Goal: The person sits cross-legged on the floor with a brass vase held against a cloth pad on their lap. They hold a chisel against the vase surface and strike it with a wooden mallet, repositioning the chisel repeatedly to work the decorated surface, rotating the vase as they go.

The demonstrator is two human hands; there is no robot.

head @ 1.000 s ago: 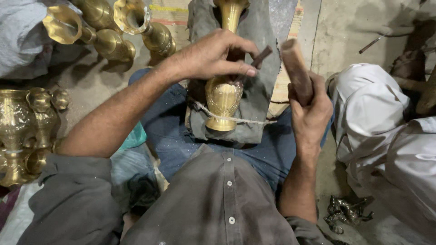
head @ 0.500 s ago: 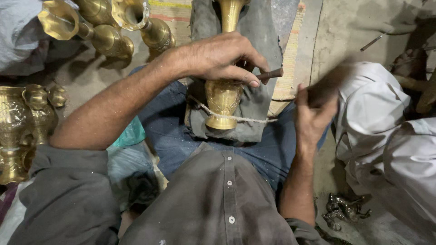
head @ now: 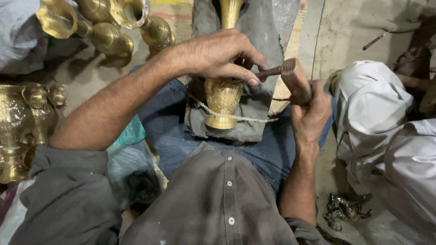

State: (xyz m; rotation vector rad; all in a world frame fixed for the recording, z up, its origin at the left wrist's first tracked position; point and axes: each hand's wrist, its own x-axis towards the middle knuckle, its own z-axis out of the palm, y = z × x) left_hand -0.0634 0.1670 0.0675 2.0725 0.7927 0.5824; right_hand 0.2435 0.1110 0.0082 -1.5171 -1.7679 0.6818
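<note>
Our left hand (head: 222, 56) arches palm-down, fingertips pinched together; our right hand (head: 311, 113) is fisted upright, forearm bent back toward our chest

An engraved brass vase (head: 222, 93) lies lengthwise on a grey cloth pad (head: 254, 118) over the lap, tied down by 1 pale cord (head: 236, 117). A slim dark punch (head: 268, 71) meets its belly; a wooden mallet (head: 296, 80) touches the punch's end.
</note>
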